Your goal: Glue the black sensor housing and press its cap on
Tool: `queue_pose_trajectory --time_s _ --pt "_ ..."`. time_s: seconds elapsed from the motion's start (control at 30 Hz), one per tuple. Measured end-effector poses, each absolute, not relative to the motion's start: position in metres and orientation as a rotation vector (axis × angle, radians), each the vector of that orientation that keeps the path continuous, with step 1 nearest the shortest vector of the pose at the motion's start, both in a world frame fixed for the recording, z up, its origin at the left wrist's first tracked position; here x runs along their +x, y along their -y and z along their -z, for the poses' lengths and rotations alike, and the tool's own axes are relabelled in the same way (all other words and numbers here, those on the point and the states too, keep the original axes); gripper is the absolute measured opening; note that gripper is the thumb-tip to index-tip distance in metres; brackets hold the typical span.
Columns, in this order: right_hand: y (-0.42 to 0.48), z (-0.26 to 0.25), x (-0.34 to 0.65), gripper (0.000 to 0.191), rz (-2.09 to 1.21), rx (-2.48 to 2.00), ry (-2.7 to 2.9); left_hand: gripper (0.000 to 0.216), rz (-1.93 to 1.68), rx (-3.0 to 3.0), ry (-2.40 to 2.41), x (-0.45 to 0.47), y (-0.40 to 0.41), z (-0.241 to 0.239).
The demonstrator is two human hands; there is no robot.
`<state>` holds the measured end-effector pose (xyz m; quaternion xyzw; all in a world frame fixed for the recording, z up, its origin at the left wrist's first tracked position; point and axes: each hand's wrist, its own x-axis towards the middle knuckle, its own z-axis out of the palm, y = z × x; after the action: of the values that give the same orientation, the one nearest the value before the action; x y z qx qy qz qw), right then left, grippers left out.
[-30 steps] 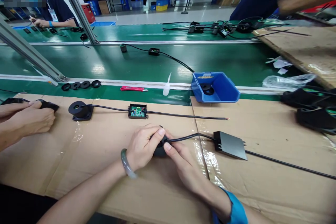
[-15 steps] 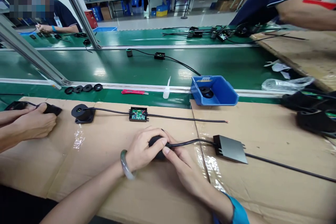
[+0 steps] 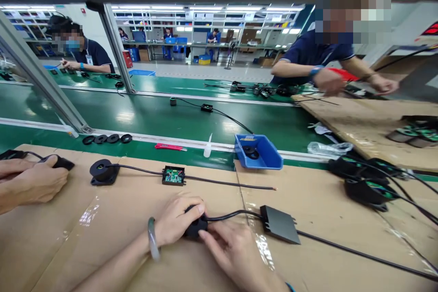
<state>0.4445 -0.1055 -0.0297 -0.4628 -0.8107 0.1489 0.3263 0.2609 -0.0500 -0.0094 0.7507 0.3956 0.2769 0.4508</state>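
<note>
My left hand (image 3: 178, 221), with a bangle at the wrist, wraps round a black round housing (image 3: 195, 226) above the cardboard. Its thumb lies over the top. My right hand (image 3: 234, 242) grips the same housing from the right, thumb at its lower edge; its other fingers are partly hidden. A black cable (image 3: 232, 214) leaves the housing and runs to a flat dark-grey box (image 3: 279, 223), and a second cable (image 3: 356, 251) goes on to the right. Beyond my hands lie another round black housing (image 3: 102, 171) and an open box with a green circuit board (image 3: 173, 175), joined by cable.
A co-worker's hands (image 3: 41, 180) hold a black part at the left. Along the back are black rings (image 3: 112, 138), a red box cutter (image 3: 169, 147), a white dropper bottle (image 3: 207, 148) and a blue bin (image 3: 262, 155). Several black housings (image 3: 369, 189) sit at right.
The camera view has tilted up, bringing the opposite co-worker's upper body into view. My right hand's fingers have shifted lower on the housing, uncovering more of it. My left hand keeps its hold.
</note>
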Motion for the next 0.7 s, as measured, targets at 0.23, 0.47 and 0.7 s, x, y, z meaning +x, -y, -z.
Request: queue_pose_trajectory --time_s 0.23,0.47,0.7 --pt "0.112 0.035 0.445 0.011 -0.119 -0.926 2.129 0.051 -0.693 1.978 -1.100 0.261 0.039 0.018" --pt "0.109 0.033 0.442 0.035 0.229 -0.960 2.219 0.047 -0.908 1.898 -1.201 0.268 0.039 0.028" --pt "0.106 0.034 0.438 0.043 0.366 -0.967 2.329 0.035 -0.988 2.259 -0.925 0.252 0.066 0.022"
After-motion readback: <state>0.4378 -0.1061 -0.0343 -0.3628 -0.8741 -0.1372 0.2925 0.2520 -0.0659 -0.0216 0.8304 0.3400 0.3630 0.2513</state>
